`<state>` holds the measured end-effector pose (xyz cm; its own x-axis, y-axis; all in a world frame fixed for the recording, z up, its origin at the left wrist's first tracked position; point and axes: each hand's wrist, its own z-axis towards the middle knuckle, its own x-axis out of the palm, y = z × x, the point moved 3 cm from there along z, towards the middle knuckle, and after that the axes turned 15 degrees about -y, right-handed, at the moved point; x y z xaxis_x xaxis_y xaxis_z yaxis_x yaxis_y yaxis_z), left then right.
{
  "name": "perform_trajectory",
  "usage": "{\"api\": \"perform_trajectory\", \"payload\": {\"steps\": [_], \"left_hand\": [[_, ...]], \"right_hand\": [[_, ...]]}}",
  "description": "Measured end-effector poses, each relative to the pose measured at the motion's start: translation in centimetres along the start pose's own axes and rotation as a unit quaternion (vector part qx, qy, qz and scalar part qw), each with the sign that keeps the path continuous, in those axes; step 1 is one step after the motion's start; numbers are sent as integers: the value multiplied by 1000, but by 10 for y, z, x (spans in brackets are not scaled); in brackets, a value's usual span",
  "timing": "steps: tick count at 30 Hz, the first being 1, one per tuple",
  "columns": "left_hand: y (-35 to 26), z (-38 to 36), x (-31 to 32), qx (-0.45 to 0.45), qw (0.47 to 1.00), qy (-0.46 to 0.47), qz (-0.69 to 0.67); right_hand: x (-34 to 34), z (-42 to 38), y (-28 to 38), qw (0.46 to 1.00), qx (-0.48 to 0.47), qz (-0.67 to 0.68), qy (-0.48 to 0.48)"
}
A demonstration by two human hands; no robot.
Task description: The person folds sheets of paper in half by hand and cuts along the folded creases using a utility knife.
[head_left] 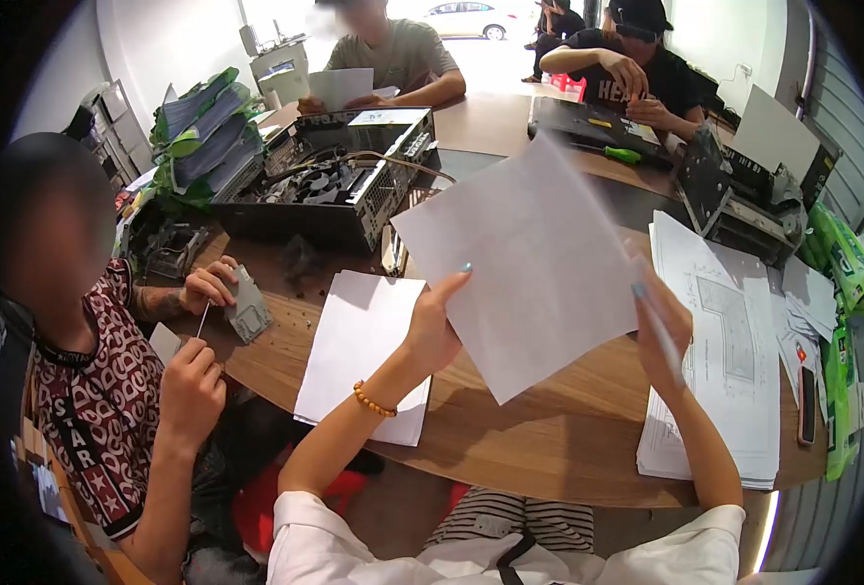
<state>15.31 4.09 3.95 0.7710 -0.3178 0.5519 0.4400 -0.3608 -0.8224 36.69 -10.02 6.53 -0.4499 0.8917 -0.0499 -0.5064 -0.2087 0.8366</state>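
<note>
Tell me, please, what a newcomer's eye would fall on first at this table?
First, the blank white sheet lifted mid-frame, pinched by the left hand while the right hand, holding a pen, meets its other edge. Behind it an opened computer case lies on the round wooden table. A stack of printed drawings sits at right.

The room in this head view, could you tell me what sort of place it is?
Probably a small office or computer repair workshop: an opened computer case on a shared wooden table, stacks of papers, a green-handled screwdriver.
</note>
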Motion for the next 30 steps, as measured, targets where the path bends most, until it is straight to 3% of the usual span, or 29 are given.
{"api": "perform_trajectory", "payload": {"steps": [1, 2, 5, 6, 8, 11, 15, 30], "left_hand": [[0, -1, 0, 2, 1000, 11, -5], [0, -2, 0, 5, 1000, 23, -10], [-2, -10, 8, 29, 999, 11, -18], [-1, -9, 6, 28, 999, 11, -18], [-1, -8, 7, 44, 993, 103, -24], [3, -12, 9, 33, 996, 47, 72], [5, -11, 10, 31, 996, 65, 60], [5, -12, 10, 19, 998, 63, 7]], "right_hand": [[6, -4, 17, 983, -167, -10, 71], [12, -11, 29, 934, -329, -19, 139], [20, -20, 31, 871, -455, -88, 164], [21, -22, 31, 871, -454, -88, 164], [24, -27, 31, 855, -474, -124, 170], [27, -33, 38, 835, -503, -161, 157], [30, -43, 42, 803, -544, -189, 153], [32, -50, 34, 771, -577, -225, 149]]}}
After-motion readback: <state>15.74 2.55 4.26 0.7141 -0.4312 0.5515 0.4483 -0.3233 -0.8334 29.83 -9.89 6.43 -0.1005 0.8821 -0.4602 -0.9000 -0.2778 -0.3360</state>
